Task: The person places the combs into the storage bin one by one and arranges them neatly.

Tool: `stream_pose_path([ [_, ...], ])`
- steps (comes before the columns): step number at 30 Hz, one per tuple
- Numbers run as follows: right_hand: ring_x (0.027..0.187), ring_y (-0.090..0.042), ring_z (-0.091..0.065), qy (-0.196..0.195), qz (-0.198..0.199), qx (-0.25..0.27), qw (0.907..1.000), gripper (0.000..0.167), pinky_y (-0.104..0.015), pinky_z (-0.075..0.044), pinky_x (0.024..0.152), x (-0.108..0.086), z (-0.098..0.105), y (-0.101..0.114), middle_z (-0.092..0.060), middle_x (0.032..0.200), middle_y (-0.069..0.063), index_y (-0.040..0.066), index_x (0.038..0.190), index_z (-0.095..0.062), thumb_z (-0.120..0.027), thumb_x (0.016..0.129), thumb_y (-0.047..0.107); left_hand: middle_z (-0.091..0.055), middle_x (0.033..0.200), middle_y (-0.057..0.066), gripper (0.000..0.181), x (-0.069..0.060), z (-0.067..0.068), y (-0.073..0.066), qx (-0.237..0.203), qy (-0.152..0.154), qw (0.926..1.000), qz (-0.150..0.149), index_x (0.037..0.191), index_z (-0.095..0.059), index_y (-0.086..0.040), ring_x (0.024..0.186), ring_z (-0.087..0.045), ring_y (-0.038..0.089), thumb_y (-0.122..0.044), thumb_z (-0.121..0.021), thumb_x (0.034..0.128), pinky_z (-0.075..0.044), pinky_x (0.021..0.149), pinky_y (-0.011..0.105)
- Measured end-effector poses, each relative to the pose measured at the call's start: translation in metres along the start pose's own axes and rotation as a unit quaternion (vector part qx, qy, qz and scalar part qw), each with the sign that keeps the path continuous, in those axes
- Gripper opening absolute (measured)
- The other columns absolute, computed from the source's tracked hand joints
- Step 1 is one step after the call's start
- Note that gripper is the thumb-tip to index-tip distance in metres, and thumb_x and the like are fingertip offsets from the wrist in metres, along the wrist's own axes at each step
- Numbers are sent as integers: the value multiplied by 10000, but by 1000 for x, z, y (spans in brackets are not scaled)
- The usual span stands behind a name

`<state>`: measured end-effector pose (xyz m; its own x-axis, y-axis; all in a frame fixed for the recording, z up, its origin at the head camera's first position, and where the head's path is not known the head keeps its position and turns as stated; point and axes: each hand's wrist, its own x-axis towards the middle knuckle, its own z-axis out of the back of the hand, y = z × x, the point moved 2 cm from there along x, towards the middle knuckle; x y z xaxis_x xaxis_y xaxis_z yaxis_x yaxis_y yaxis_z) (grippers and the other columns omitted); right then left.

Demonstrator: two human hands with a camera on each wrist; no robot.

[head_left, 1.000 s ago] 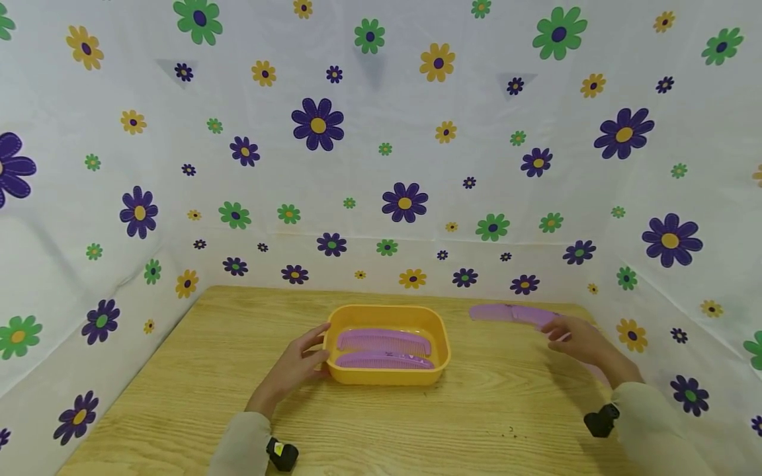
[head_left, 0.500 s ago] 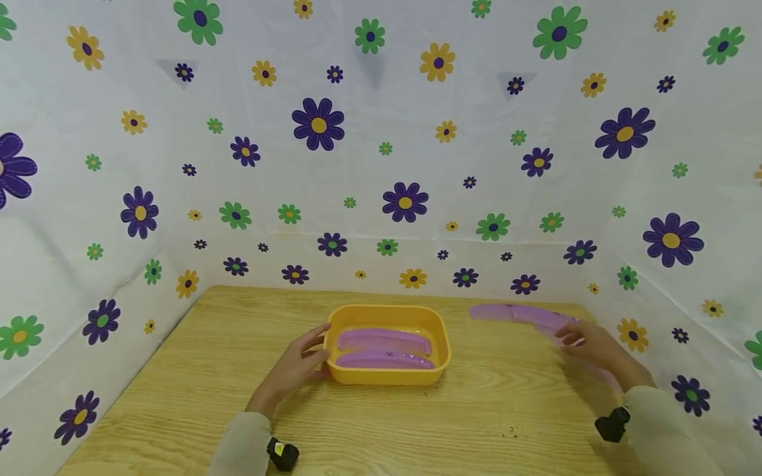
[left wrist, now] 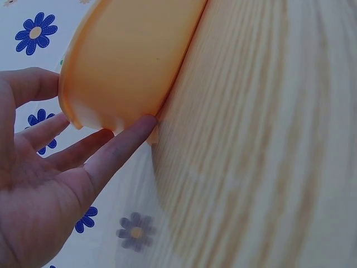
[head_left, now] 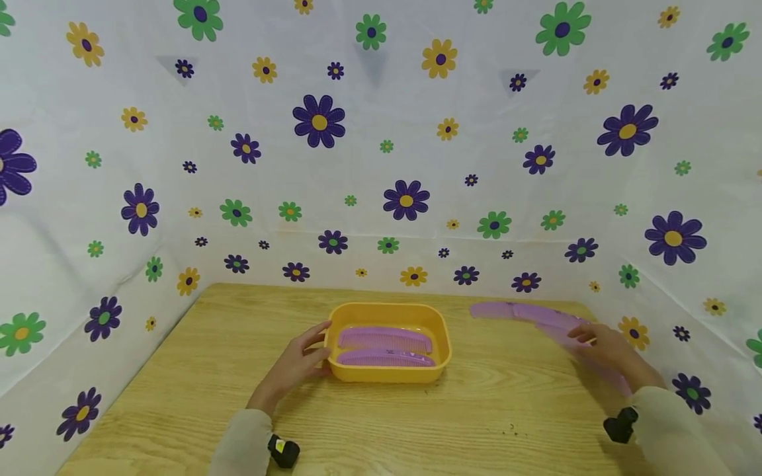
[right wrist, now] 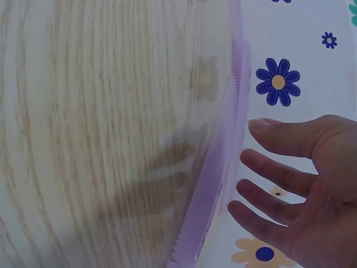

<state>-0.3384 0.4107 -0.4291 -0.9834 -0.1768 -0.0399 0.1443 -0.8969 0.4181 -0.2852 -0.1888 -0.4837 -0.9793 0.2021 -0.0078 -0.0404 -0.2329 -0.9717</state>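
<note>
A yellow plastic tray (head_left: 387,375) stands on the wooden table, with two purple combs inside: a rear comb (head_left: 383,334) and a front comb (head_left: 381,358) lying parallel. My left hand (head_left: 297,360) touches the tray's left end. In the left wrist view, thumb and fingertips meet the tray wall (left wrist: 134,61), fingers mostly straight. My right hand (head_left: 610,350) hovers over a row of purple combs (head_left: 491,309) at the table's right, holding nothing. Its fingers are loosely bent and apart from the purple comb (right wrist: 209,184) in the right wrist view. The hand partly hides the row.
A white sheet with printed flowers (head_left: 407,200) surrounds the wooden table (head_left: 464,416) at the back and sides. Small dark specks (head_left: 513,430) lie on the table's front right. A black camera (head_left: 620,425) is strapped to the right wrist.
My right hand has moved right and slightly toward me along the row of combs, uncovering more of them. The left hand and the tray stay where they were.
</note>
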Motion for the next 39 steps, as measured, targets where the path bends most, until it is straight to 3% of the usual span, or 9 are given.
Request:
stream_pose_path([
  [9, 1159, -625, -503, -98, -358, -1, 9993, 380, -730, -479, 945, -5, -2, -13, -505, 1319, -463, -107, 1291, -586, -614, 968, 91, -354, 1625, 270, 610, 0, 1, -1, -131, 116, 9998, -30, 1627, -302, -131, 1382, -530, 477, -97, -520, 1058, -615, 965, 462],
  [15, 1146, -612, -520, -120, -552, -25, 9984, 400, -706, -497, 938, -5, -3, -20, -513, 1297, -463, -133, 1286, -572, -628, 970, 105, -342, 1628, 277, 616, 1, 1, 0, -151, 162, 9997, -53, 1628, -299, -130, 1387, -522, 482, -102, -528, 1057, -609, 972, 470],
  [39, 1087, -569, -591, 42, -620, -76, 9980, 440, -655, -533, 904, -5, -12, -35, -584, 1242, -426, -118, 1275, -580, -685, 892, 71, -340, 1622, 291, 621, 0, 2, 2, -123, 224, 9996, -103, 1630, -293, -129, 1376, -533, 476, -123, -530, 1056, -608, 978, 469],
])
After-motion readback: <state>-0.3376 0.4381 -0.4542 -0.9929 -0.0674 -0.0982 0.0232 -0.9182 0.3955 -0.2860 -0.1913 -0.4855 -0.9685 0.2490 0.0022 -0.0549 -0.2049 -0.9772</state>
